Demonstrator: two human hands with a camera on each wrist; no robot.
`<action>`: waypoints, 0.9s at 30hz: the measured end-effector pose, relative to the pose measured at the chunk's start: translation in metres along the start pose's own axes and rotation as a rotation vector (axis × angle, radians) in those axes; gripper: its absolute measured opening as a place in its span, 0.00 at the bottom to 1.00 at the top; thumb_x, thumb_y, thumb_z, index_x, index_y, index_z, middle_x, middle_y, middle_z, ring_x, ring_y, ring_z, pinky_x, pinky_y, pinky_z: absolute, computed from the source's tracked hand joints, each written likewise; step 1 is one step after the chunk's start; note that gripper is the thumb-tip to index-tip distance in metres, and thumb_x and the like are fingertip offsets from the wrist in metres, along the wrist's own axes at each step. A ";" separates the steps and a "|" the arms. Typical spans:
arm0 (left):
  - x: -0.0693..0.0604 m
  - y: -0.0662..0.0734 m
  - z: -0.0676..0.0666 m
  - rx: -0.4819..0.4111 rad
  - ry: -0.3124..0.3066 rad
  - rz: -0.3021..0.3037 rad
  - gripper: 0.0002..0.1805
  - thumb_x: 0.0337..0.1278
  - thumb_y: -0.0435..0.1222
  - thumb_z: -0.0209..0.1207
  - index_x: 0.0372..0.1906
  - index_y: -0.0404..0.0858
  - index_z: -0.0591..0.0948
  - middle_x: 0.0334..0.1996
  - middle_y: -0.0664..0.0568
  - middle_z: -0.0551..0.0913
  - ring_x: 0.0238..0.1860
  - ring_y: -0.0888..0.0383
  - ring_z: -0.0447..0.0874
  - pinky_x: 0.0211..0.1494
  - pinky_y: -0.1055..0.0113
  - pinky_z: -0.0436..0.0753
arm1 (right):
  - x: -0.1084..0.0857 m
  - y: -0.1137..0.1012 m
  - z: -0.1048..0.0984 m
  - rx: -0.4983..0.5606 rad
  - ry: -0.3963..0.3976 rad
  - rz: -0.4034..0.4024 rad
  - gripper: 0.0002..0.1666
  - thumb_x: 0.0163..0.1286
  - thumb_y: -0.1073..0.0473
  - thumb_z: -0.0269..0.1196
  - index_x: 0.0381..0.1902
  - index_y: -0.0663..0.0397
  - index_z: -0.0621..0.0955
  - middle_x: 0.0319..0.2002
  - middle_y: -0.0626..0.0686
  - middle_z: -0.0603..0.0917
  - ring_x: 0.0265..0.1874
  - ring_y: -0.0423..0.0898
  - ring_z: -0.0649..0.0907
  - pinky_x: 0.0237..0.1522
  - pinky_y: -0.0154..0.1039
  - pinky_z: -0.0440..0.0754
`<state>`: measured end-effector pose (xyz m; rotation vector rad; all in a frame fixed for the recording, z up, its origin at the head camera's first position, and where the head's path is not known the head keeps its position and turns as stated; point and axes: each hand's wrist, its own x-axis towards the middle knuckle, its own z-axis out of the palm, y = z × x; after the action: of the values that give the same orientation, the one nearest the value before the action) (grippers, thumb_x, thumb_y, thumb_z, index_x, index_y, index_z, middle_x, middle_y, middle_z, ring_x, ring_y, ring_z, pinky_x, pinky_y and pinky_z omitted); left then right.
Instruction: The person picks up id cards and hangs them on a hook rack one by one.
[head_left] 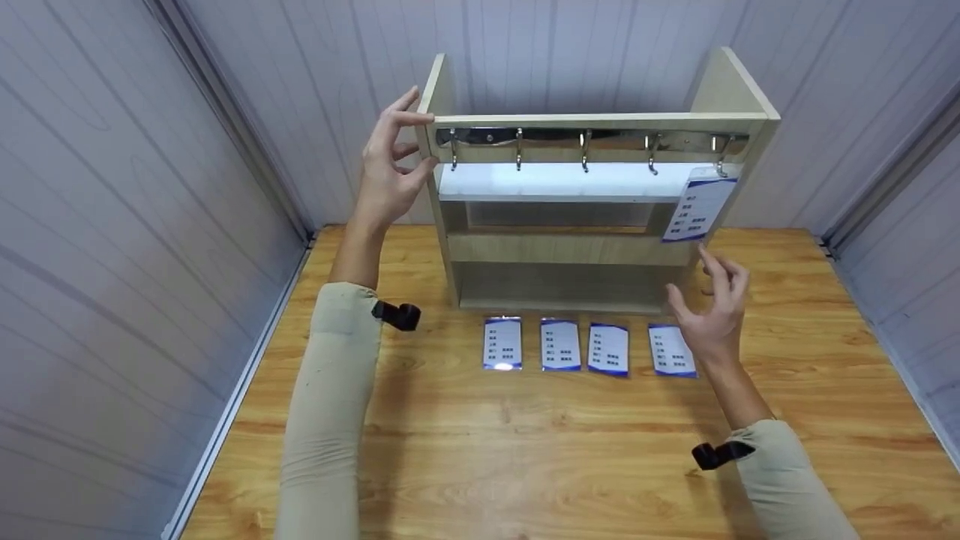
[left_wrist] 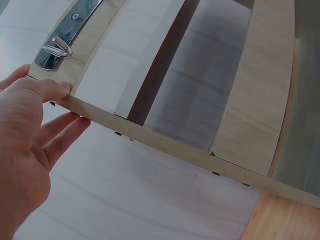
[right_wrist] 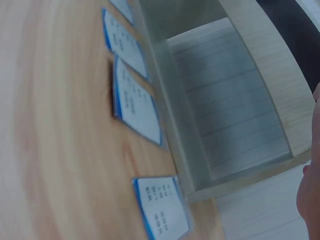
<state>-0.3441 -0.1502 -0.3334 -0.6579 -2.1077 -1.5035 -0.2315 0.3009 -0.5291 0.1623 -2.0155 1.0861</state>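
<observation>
My left hand [head_left: 391, 161] grips the upper left edge of a pale wooden shelf rack [head_left: 570, 248]. In the left wrist view, the thumb lies on the front and other fingers are behind the side panel. A metal hook rail [head_left: 551, 136] with several hooks runs across the rack's top front. From its rightmost hook [head_left: 721, 161] hangs a white and blue card [head_left: 699, 208], slightly tilted. Just below that card is my right hand [head_left: 714, 311], fingers loosely bent with nothing held. Only part of the right hand shows at the right wrist view's edge.
Several similar cards lie in a row on the wood-grain table before the rack, among them the leftmost card [head_left: 502, 343] and the rightmost card [head_left: 670, 349]. Grey panel walls [head_left: 150, 225] stand at the back and both sides.
</observation>
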 end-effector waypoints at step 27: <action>0.003 -0.002 -0.007 -0.017 -0.025 0.050 0.25 0.64 0.17 0.65 0.65 0.29 0.81 0.81 0.42 0.78 0.82 0.51 0.77 0.75 0.47 0.91 | -0.042 0.024 -0.020 -0.054 -0.133 0.037 0.43 0.64 0.69 0.79 0.77 0.57 0.81 0.64 0.75 0.75 0.59 0.30 0.71 0.55 0.17 0.69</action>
<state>-0.3470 -0.1565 -0.3307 -0.7340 -2.0840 -1.4950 -0.2026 0.3204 -0.5686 0.1736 -2.1721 1.0676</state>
